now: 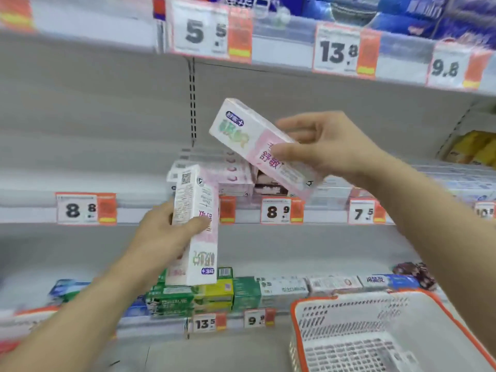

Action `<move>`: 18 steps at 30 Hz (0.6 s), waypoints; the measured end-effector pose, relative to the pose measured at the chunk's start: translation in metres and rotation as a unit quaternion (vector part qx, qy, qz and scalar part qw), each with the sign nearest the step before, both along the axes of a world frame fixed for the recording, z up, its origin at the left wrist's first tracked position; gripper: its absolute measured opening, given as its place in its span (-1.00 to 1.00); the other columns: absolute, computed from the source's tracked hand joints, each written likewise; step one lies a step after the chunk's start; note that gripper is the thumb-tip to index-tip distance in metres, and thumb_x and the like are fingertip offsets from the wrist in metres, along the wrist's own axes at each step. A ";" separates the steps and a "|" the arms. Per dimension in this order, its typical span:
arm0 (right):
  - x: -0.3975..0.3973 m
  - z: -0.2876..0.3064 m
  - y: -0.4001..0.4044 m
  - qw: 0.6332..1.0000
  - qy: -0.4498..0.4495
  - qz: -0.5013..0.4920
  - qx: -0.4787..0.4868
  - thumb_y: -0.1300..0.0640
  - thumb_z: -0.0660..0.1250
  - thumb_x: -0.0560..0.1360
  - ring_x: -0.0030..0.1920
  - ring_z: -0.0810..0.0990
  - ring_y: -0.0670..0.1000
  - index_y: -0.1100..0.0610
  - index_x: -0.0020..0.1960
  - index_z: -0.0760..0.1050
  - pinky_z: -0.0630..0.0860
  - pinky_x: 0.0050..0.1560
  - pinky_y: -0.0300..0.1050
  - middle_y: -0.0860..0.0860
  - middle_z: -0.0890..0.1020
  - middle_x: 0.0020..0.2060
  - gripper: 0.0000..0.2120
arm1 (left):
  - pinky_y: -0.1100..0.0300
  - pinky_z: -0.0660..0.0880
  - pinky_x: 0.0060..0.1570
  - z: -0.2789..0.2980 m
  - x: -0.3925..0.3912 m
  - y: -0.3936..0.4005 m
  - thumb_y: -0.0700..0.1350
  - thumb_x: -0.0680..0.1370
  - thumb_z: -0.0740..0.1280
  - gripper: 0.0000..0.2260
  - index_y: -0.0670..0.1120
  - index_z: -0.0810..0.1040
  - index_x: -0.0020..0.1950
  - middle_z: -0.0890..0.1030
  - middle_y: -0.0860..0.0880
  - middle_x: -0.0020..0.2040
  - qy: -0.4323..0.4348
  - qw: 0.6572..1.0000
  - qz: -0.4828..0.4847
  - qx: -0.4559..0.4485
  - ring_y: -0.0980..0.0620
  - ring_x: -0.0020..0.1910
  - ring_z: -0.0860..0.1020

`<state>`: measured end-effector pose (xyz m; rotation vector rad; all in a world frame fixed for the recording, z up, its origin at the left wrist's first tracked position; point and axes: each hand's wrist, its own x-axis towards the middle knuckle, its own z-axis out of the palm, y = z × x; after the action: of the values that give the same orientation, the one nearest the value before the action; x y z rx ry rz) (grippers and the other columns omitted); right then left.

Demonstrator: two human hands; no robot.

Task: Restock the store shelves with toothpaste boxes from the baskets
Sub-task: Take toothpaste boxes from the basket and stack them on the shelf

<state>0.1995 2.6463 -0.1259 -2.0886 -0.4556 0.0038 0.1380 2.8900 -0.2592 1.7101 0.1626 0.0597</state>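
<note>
Both hands grip pink toothpaste boxes before the middle shelf's front edge [150, 214]: the right hand [326, 146] holds its box [257, 146] slanting nearest the stack [212, 170], while the left hand [163, 234] holds its box [197, 226] upright, lower.

I am facing pale grey metal store shelving [94, 108] carrying orange-edged white price tags [86, 208] along its rails.

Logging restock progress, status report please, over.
Left hand grips one pink toothpaste box upright; right hand grips another, tilted, above shelf stack. Nothing in the way.
</note>
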 end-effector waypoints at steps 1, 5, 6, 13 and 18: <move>0.018 0.001 0.017 0.999 -0.029 0.014 -0.024 0.22 0.55 0.41 0.00 0.72 0.01 0.14 0.22 0.61 0.65 0.03 -0.05 0.05 0.73 0.00 -0.60 | 0.39 0.30 -0.61 -0.003 0.001 0.007 -0.20 0.55 0.42 -0.90 -0.07 0.62 0.04 0.58 0.13 -0.51 0.005 1.000 0.007 -0.006 0.23 -0.62 0.43; 0.083 -0.004 0.081 0.978 -0.116 0.059 -0.164 0.15 0.50 0.47 0.21 0.59 -0.05 0.18 0.35 0.49 0.47 0.32 -0.15 0.02 0.61 0.22 -0.52 | 0.23 0.53 -0.37 -0.014 0.011 0.023 -0.18 0.49 0.47 -0.77 0.00 0.57 0.11 0.73 0.06 -0.22 0.038 0.999 0.024 -0.026 0.12 -0.37 0.67; 0.097 -0.007 0.094 0.971 -0.126 0.067 -0.194 0.13 0.47 0.49 0.25 0.56 -0.05 0.15 0.37 0.47 0.45 0.31 -0.18 0.00 0.58 0.26 -0.52 | 0.12 0.59 -0.26 -0.016 0.015 0.025 -0.17 0.48 0.49 -0.73 0.00 0.55 0.14 0.74 0.03 -0.16 0.048 0.998 0.025 -0.035 0.05 -0.28 0.70; 0.171 -0.030 0.130 0.939 -0.063 0.070 -0.332 0.11 0.43 0.53 0.24 0.49 -0.03 0.02 0.41 0.39 0.42 0.21 -0.18 -0.05 0.48 0.28 -0.51 | -0.01 0.61 -0.20 -0.010 0.038 0.024 -0.12 0.49 0.47 -0.73 0.04 0.54 0.14 0.74 0.01 -0.10 0.038 0.995 -0.077 -0.047 -0.06 -0.22 0.72; 0.198 -0.035 0.129 0.935 -0.034 0.062 -0.349 0.13 0.47 0.49 0.13 0.55 -0.02 -0.03 0.36 0.43 0.45 0.08 -0.16 -0.05 0.52 0.20 -0.53 | 0.01 0.59 -0.17 -0.012 0.047 0.031 -0.06 0.46 0.53 -0.70 0.03 0.55 0.14 0.74 0.00 -0.06 0.029 0.990 -0.132 -0.049 -0.04 -0.18 0.72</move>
<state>0.3980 2.7754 -0.1612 -2.7565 -0.7022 0.1944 0.1849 2.9206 -0.2714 1.6232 -0.0191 -0.1914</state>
